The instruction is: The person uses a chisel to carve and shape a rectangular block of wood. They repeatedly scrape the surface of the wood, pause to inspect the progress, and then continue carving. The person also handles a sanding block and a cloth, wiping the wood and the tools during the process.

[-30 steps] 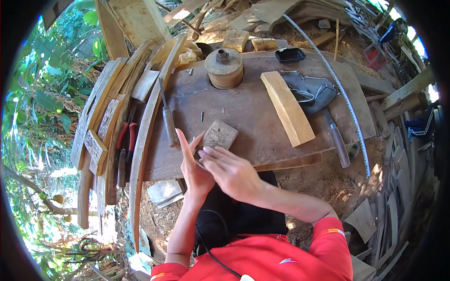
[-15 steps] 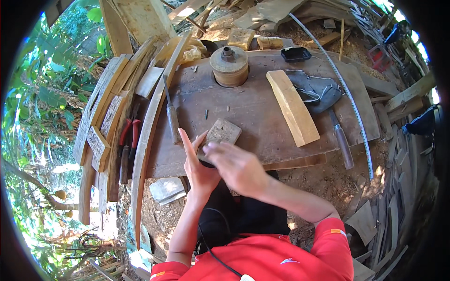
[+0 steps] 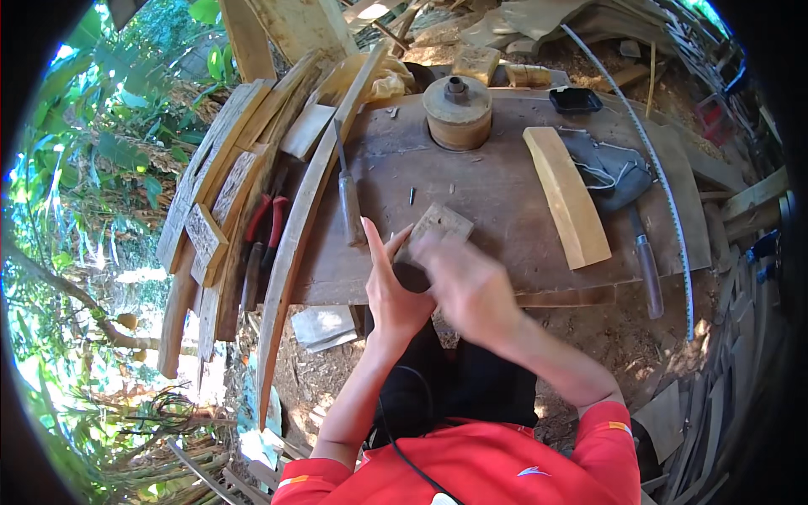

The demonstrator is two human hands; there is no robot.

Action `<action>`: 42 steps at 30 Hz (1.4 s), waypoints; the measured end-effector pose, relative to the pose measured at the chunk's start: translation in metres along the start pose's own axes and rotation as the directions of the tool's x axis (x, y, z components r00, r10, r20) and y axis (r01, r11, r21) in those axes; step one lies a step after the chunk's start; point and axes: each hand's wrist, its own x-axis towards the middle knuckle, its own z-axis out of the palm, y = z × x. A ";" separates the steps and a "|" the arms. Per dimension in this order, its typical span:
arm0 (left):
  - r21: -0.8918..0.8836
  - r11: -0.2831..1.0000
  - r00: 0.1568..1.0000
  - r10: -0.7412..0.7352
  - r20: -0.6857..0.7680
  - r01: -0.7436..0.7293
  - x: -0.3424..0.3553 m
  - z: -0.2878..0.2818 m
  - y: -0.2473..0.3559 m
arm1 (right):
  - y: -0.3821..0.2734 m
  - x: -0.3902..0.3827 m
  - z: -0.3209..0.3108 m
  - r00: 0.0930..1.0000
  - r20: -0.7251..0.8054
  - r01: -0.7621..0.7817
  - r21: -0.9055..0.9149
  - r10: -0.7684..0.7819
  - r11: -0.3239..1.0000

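Note:
Near the table's front edge, my left hand (image 3: 392, 295) is upright, with its fingers and thumb around a dark rounded piece (image 3: 411, 276) whose kind I cannot make out. My right hand (image 3: 473, 290) is smeared by motion just right of it, over the near side of a small square wooden block (image 3: 446, 220); its fingers are too blurred to read. Just beyond my left fingertips lies a wooden-handled tool (image 3: 349, 206) with a thin blade. A small dark metal bit (image 3: 411, 196) rests on the tabletop beyond the block.
A round lidded wooden pot-like piece (image 3: 457, 118) sits at the table's back. To the right are a thick wooden slat (image 3: 566, 198), a grey cloth item (image 3: 619, 172), a wooden-handled knife (image 3: 648, 273) and a long saw blade (image 3: 652, 160). Planks (image 3: 210, 160) and red-handled pliers (image 3: 275, 223) are at left.
The whole view has shifted, so the table and tools sit further right in the picture. My right hand has moved slightly against my left and is more blurred. My left hand keeps its pose.

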 end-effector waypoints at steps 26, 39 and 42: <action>-0.015 1.000 0.999 -0.010 -0.042 0.009 -0.002 0.007 -0.010 | -0.012 -0.013 0.022 0.991 -0.071 0.110 -0.102 -0.118 0.989; 0.023 0.999 0.997 -0.035 -0.071 0.037 -0.003 0.005 -0.004 | -0.004 -0.011 0.022 0.992 -0.122 0.024 -0.016 -0.025 1.000; 0.036 0.997 0.995 -0.063 -0.072 0.066 -0.004 0.005 -0.005 | 0.006 -0.004 0.010 0.992 -0.097 -0.074 0.089 0.083 0.993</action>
